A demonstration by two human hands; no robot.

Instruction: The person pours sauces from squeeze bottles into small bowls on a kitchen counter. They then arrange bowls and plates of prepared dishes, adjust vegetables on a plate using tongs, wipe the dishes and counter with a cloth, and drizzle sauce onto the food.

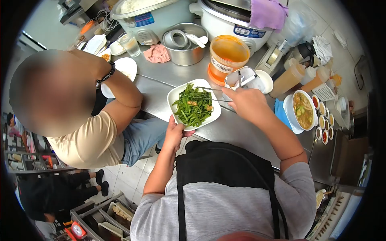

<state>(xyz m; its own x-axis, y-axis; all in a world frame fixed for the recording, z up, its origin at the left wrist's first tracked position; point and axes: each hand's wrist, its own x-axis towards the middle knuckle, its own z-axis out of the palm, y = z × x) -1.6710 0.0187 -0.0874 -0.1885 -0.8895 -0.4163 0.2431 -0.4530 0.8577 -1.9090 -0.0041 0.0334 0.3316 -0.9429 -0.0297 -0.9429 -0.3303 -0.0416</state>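
Note:
My left hand [177, 132] grips the near left edge of a white square plate [216, 114], thumb on the rim and fingers beneath. Cooked green vegetables [189, 111] with a few brownish pieces fill the plate. My right hand [243, 100] is closed on thin metal tongs or chopsticks [213, 88], whose tips reach into the greens; which of the two I cannot tell. Just beyond that hand are a white container [251, 81] with utensils in it and an orange sauce tub [228, 54].
A seated person [92, 140] is close on the left, beside a white plate [128, 68]. Rice cookers [237, 30] and a metal pot [185, 54] line the back. A soup bowl [302, 109], small sauce cups [325, 120] and bottles [291, 74] stand right. Another person [52, 193] is lower left.

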